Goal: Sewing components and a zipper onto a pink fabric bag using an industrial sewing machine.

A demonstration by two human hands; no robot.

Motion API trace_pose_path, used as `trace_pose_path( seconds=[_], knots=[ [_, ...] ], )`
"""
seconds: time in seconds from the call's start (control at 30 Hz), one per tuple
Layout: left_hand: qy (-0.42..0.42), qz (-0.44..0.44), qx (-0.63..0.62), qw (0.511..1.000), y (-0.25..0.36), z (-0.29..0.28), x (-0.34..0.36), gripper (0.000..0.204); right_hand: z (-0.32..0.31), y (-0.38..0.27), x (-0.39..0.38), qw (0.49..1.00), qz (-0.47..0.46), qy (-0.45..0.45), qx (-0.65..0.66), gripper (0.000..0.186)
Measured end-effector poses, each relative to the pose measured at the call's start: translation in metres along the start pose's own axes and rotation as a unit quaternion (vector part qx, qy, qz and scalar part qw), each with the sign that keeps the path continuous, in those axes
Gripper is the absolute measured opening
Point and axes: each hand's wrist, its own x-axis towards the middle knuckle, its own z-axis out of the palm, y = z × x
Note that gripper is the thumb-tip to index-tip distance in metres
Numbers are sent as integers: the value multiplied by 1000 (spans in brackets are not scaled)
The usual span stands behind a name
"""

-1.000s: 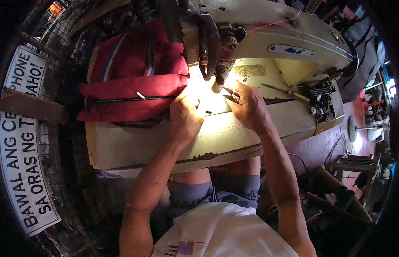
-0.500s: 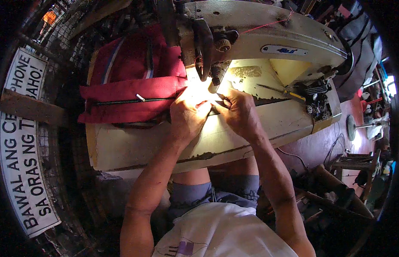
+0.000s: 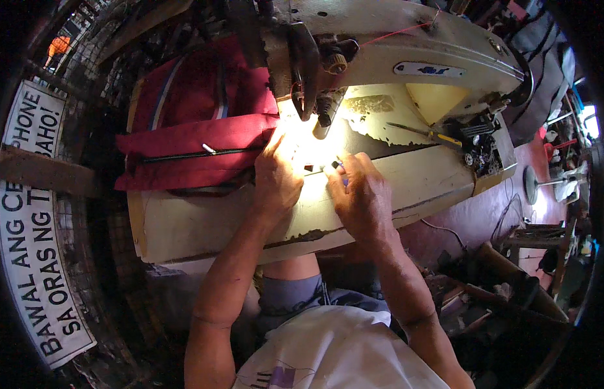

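Note:
A red fabric bag [image 3: 179,129] with a dark zipper and striped straps lies on the left of the sewing table. My left hand [image 3: 278,178] is closed at the bag's right end, its fingertips washed out by the lamp's glare. In my right hand [image 3: 363,194] the fingers are curled round a small tool with a blue-purple part [image 3: 344,178] and a dark tip; its kind is unclear. Both hands are just in front of the sewing machine's needle area [image 3: 323,110], with a small gap between them.
The sewing machine's arm [image 3: 458,52] spans the back, with red thread running to it. On the right lie a yellow-handled screwdriver [image 3: 445,138] and a tray [image 3: 493,178] of bobbins and metal parts. A wire mesh with a white sign [image 3: 29,259] stands at the left.
My hands have moved apart and slightly toward me. The right hand has turned, and the small blue-purple tool now shows in it. The bag shifts only slightly with the view.

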Motion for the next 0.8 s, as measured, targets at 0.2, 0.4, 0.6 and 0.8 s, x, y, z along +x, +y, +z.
trace_pose_path(
  seconds=[0.2,0.4,0.6,0.8],
  knots=[
    [23,9,9,1000,3,2,1,20,11,-6,1,1000,-14,18,-19,19],
    [-7,26,36,999,6,-2,1,24,27,-7,7,998,3,26,-48,21],
    [8,68,88,994,9,1,1,26,37,-4,4,997,-21,24,-71,18],
    [-34,53,102,993,6,0,-3,26,38,-3,6,998,-31,39,-26,15]
  ],
)
